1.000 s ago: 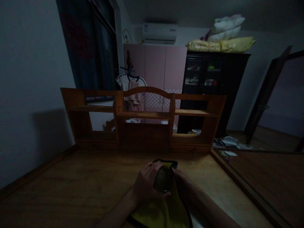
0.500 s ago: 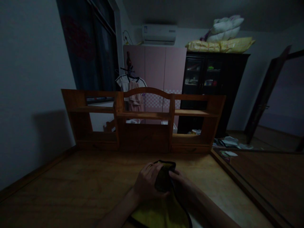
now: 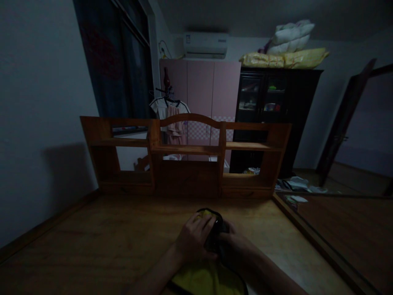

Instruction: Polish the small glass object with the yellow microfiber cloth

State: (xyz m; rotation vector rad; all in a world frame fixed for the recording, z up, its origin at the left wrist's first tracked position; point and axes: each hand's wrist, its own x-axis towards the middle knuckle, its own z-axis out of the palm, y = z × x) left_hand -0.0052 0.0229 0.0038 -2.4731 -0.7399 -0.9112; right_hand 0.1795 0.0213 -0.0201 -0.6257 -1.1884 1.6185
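Observation:
A yellow cloth with a dark edge [image 3: 206, 282] lies on the wooden surface [image 3: 107, 241] at the bottom middle, its far end rolled into a dark bundle [image 3: 215, 235]. My left hand [image 3: 195, 239] is closed over the left side of that bundle, with a bit of yellow showing at its fingertips. My right hand [image 3: 235, 246] grips the bundle from the right, fingers curled around it. Both forearms come in from the bottom edge. The room is dim, so the cloth's details are hard to see.
A wooden headboard with open shelves [image 3: 187, 155] stands across the far edge of the surface. A white wall [image 3: 37, 123] runs along the left. Behind are a pink wardrobe [image 3: 211, 90], a dark cabinet [image 3: 276, 114] topped with bedding, and hanging clothes [image 3: 172, 119]. Floor clutter [image 3: 294, 184] lies right.
Both hands have rolled the cloth's far end tighter. The bundle is smaller and darker now, with less yellow showing between the hands.

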